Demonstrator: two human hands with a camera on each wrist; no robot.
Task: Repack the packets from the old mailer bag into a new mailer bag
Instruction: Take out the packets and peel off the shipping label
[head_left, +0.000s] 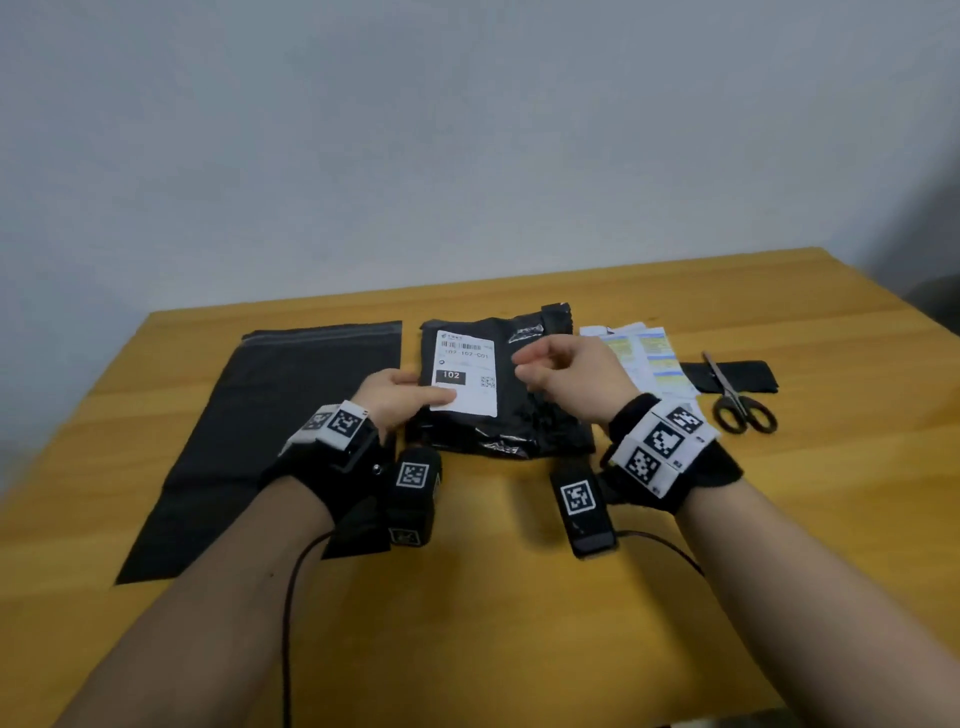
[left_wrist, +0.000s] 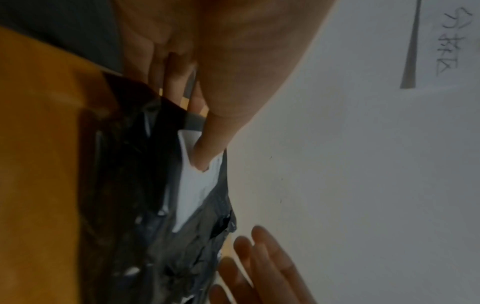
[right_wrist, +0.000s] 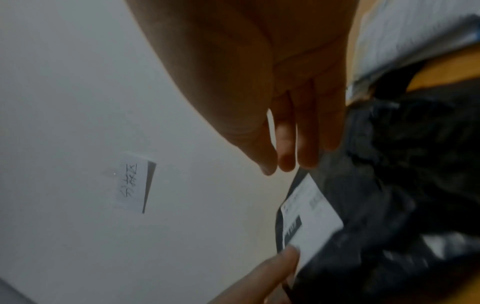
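Left hand (head_left: 397, 393) on old mailer (head_left: 506, 384), scissors (head_left: 740, 400) aside

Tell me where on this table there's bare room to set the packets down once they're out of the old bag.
Bare wood lies along the near edge of the table, under the forearms, and behind the bags toward the wall. The middle row is crowded: new mailer bag, old mailer bag, paper slips, scissors.
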